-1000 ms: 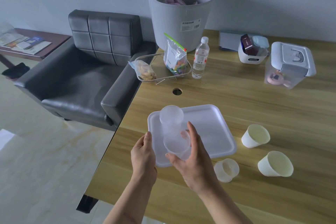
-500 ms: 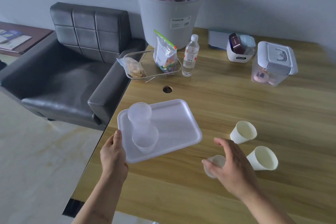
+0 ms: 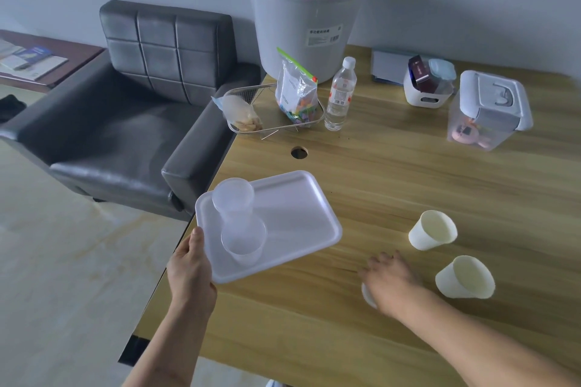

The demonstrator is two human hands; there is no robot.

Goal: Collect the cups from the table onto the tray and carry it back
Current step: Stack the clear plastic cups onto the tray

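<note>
White rectangular tray (image 3: 292, 217) w/ rounded corners & a shallow raised rim sits at the near-left part of the wooden table (image 3: 408, 173), its left end jutting past the table edge. Left hand (image 3: 190, 267) grips that near-left corner, thumb on top of the rim. On the tray, left half: two clear, frosted plastic cups – far clear cup (image 3: 233, 198) and near clear cup (image 3: 243, 239), both translucent; can't tell if they touch or just overlap in view.

Right hand (image 3: 391, 276) lies palm-down over a small cup (image 3: 368, 294) on the table, right of the tray; only a pale sliver of the cup shows at the hand's left side. Fingers curl over it, but whether they're actually clamped on it can't be told.

Further right, two cream paper cups lie tipped on their sides, mouths toward the camera: far paper cup (image 3: 432, 229) & near paper cup (image 3: 465, 276), close but apart.
</note>
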